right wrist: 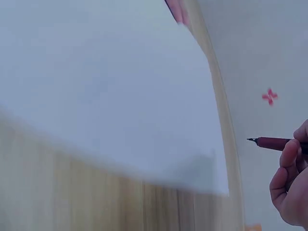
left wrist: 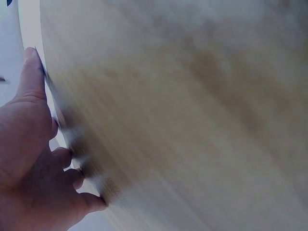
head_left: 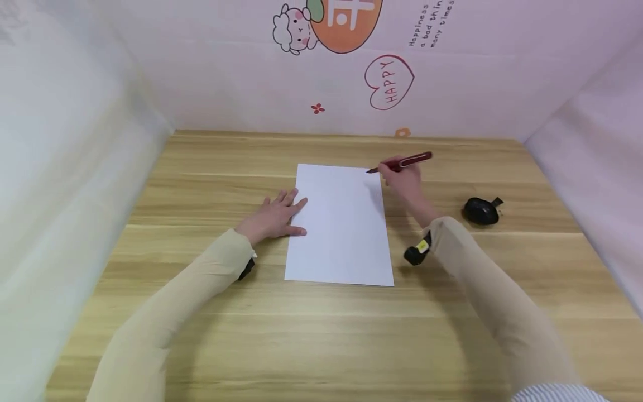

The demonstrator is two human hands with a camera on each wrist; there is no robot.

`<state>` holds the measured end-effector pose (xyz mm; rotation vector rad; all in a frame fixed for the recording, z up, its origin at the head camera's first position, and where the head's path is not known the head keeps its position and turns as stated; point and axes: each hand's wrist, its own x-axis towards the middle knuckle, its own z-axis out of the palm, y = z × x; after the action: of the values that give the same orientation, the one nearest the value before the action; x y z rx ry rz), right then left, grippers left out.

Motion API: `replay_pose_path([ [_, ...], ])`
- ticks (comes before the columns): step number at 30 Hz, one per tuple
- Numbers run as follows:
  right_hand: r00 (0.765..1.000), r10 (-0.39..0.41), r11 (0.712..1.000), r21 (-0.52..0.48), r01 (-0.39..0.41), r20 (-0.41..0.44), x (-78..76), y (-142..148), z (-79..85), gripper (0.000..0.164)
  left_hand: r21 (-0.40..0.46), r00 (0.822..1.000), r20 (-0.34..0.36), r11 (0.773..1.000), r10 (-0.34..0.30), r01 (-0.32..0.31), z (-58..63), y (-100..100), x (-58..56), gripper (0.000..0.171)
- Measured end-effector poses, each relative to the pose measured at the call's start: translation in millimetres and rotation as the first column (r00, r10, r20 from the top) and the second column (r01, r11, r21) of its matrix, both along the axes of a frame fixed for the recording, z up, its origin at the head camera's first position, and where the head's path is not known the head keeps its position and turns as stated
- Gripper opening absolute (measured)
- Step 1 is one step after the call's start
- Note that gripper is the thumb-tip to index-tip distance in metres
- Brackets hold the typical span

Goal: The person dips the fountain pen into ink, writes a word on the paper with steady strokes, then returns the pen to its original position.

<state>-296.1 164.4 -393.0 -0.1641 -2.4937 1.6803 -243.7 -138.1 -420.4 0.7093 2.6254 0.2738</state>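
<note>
Pen (head_left: 417, 159) gripped by R hand (head_left: 406, 181), mid-sect. partly hidden.

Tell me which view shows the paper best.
The head view: the paper lies wholly inside the frame, little of it covered by the left hand. The right wrist view shows much of it, cut off by the frame; the left wrist view, only a part beside that hand.

Your sleeves (head_left: 502, 301) are plain beige, with blue-and-white striped cloth (head_left: 557, 393) at four o'clock. A black device (head_left: 414, 256) with a yellow label (head_left: 422, 245) juts from your right cuff (head_left: 444, 230).
</note>
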Motion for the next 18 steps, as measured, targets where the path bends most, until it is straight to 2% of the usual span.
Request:
replay_pose_path([
  [4,0.998,0.058,0.998,0.006,-0.058,-0.018,-8.1,-43.7,-8.1,0.018,-0.021,1.000,-0.009,1.000,0.004,-0.004,-4.0,0.9,-1.7,0.085],
  [8,0.994,0.111,0.992,0.059,-0.109,-0.021,-12.4,-75.7,-14.1,0.018,-0.036,1.000,-0.019,0.999,0.004,-0.004,-6.0,2.8,-2.7,0.085],
  [11,0.990,0.137,0.987,0.093,-0.135,-0.018,-13.9,-93.0,-17.4,0.017,-0.047,1.000,-0.023,0.999,0.006,-0.007,-5.2,3.5,-2.7,0.085],
  [18,0.982,0.191,0.978,0.088,-0.189,-0.011,-18.6,-121.1,-22.9,0.018,-0.061,0.999,-0.040,0.998,0.002,-0.005,-4.7,0.2,-3.6,0.084],
])
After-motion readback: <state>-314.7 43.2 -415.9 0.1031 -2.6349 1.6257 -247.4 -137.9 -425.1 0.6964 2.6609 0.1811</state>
